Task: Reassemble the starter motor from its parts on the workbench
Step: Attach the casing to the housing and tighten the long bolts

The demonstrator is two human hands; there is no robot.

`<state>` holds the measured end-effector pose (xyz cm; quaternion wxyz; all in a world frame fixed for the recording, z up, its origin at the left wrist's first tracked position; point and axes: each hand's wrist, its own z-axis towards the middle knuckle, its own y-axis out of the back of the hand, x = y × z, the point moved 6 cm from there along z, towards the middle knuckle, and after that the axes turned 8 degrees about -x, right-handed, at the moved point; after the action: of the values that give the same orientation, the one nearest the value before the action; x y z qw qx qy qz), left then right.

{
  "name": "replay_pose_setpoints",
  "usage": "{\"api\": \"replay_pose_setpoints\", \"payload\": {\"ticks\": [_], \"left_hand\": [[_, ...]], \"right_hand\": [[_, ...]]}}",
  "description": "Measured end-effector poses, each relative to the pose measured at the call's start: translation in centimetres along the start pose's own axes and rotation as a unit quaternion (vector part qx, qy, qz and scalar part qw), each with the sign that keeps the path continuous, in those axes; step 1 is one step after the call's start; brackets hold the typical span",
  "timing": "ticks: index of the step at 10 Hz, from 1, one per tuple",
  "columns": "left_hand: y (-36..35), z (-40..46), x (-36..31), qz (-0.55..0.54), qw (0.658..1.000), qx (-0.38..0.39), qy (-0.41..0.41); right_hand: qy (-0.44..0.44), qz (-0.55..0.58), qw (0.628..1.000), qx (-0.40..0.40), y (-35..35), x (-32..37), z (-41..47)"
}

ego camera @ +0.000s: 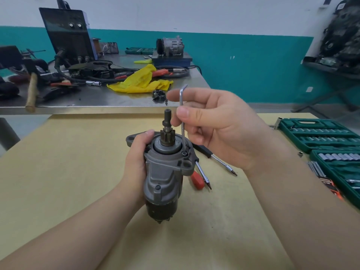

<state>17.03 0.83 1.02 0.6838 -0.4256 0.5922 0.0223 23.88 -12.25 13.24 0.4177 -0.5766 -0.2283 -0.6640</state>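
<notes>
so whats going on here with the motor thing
A person is putting a starter motor back together over a yellowish workbench. The left hand grips the motor upright, pinion gear pointing up. The right hand pinches an L-shaped hex key whose tip sits in a screw on the mounting flange. Two screwdrivers lie on the bench behind the motor, and an open green socket set sits to the right.

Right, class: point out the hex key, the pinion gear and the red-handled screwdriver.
hex key (182, 121), head view, on its long shaft below the thumb.
pinion gear (168, 137), head view, on its toothed side.
red-handled screwdriver (197, 181), head view, on the red handle.
</notes>
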Motion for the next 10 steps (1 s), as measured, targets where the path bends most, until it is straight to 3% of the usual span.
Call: {"api": "replay_pose_setpoints", "payload": {"ticks": [2, 4, 7, 10], "left_hand": [[1.0, 0.7, 0.4, 0.034, 0.999, -0.034, -0.003], [1.0, 0.9, 0.2, 0.04, 0.999, -0.033, -0.002], [-1.2, 0.0, 0.1, -0.026, 0.998, 0.027, 0.04], [-1.8, -0.4, -0.5, -0.018, 0.999, 0.037, 0.029]], "right_hand": [[0.062, -0.155, 0.985, -0.043, 1.5, 0.4, -0.2], [0.126, -0.187, 0.969, -0.097, 1.5, 0.3, -0.5], [0.048, -0.183, 0.982, 0.028, 1.5, -0.1, -0.9], [0.063, -0.185, 0.981, 0.003, 1.8, -0.3, -0.8]]}}
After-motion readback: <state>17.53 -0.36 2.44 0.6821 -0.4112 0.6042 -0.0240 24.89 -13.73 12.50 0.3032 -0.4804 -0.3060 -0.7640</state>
